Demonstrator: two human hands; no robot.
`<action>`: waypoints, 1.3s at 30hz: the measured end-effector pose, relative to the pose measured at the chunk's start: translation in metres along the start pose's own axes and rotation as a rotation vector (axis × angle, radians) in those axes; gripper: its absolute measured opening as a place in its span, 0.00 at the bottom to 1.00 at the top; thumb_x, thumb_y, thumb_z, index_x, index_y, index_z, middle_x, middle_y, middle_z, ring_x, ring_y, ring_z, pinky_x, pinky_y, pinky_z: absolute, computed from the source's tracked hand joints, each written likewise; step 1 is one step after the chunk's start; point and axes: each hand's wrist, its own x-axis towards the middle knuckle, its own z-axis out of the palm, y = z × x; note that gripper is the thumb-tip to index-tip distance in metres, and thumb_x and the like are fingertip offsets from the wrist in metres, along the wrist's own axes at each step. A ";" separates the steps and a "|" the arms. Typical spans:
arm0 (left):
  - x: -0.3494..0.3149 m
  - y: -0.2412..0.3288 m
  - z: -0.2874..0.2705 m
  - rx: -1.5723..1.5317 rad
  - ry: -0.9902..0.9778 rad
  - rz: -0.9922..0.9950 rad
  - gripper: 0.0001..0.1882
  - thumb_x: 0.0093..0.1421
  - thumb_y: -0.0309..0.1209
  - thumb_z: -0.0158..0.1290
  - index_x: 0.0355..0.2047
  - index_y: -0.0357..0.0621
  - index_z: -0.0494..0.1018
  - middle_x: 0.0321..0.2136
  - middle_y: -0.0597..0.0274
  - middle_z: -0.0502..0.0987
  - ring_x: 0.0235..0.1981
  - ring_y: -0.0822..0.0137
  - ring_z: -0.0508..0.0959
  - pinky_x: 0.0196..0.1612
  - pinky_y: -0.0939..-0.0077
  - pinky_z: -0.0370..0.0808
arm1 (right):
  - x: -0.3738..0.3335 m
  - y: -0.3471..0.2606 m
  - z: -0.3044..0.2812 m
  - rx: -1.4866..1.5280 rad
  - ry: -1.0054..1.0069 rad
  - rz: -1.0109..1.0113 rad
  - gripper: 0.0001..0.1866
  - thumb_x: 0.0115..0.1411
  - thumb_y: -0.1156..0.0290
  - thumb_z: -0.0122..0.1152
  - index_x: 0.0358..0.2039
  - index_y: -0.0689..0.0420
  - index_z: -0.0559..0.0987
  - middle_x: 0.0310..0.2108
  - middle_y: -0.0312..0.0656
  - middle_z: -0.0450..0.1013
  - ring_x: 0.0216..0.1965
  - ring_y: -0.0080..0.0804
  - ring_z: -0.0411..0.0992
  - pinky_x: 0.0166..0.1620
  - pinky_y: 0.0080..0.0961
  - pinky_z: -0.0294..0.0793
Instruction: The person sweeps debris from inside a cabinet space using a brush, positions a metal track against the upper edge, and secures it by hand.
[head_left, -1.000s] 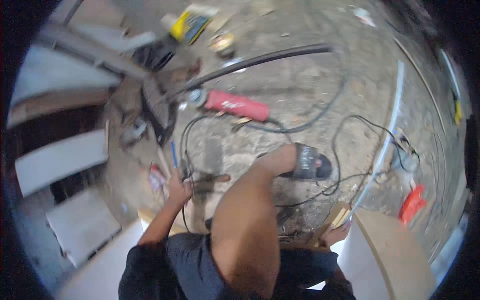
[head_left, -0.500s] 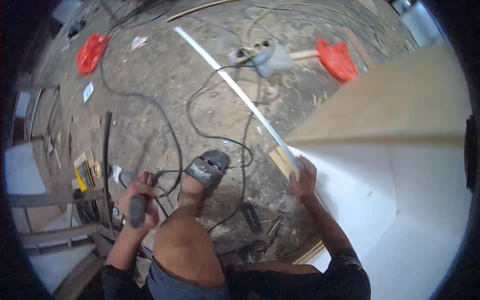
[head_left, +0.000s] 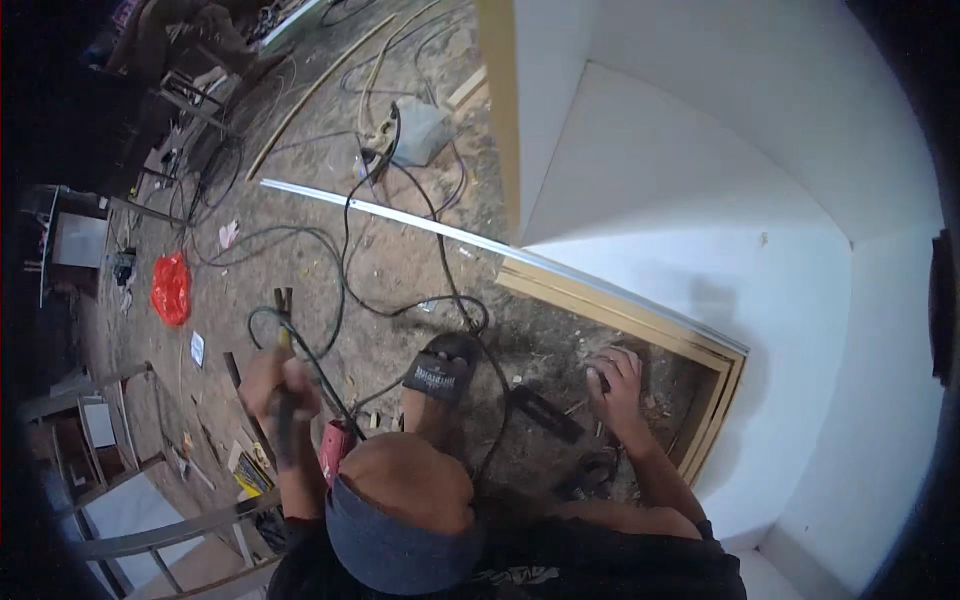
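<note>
My left hand (head_left: 280, 392) is closed around the dark handle of a claw hammer (head_left: 285, 312), whose forked end points away from me above the floor. My right hand (head_left: 618, 388) has curled fingers and hovers beside a wooden frame edge (head_left: 610, 308). Something small and dark shows between thumb and fingers, too small to make out. A long white metal strip (head_left: 430, 222) rests along that edge of a large white-lined wooden box (head_left: 690, 250), its far end reaching out over the floor. Neither hand touches the strip.
Black cables (head_left: 440, 250) loop across the dirt floor near my sandalled foot (head_left: 440, 375). A red power tool (head_left: 335, 445) lies by my knee. Left are a red plastic bag (head_left: 171, 288) and a metal frame (head_left: 150, 535). A dark flat bar (head_left: 545, 412) lies near my right hand.
My right hand has let go of the strip and come down beside the frame edge. The strip now lies along that edge. My view has turned right; the left hand keeps its hold.
</note>
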 end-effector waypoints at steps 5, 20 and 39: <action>-0.001 -0.044 0.038 -0.558 -1.339 -0.094 0.15 0.49 0.35 0.56 0.26 0.30 0.73 0.21 0.45 0.74 0.23 0.55 0.76 0.28 0.67 0.71 | 0.020 -0.025 -0.009 0.101 -0.402 -0.056 0.09 0.56 0.71 0.56 0.37 0.58 0.77 0.36 0.46 0.71 0.41 0.43 0.68 0.45 0.38 0.64; -0.114 -0.100 0.032 -1.453 -2.521 -1.192 0.16 0.61 0.37 0.49 0.16 0.58 0.61 0.09 0.82 0.53 0.08 0.84 0.51 0.11 0.86 0.47 | 0.050 -0.045 0.029 0.998 -0.849 -0.013 0.33 0.48 0.55 0.65 0.52 0.60 0.70 0.48 0.48 0.70 0.48 0.41 0.69 0.52 0.42 0.63; -0.047 0.059 0.118 -0.504 -1.447 0.334 0.13 0.46 0.35 0.54 0.27 0.38 0.76 0.25 0.47 0.77 0.29 0.48 0.79 0.29 0.54 0.75 | 0.126 -0.139 -0.012 1.338 -0.813 0.599 0.30 0.65 0.49 0.43 0.59 0.58 0.65 0.56 0.45 0.65 0.56 0.39 0.63 0.62 0.37 0.53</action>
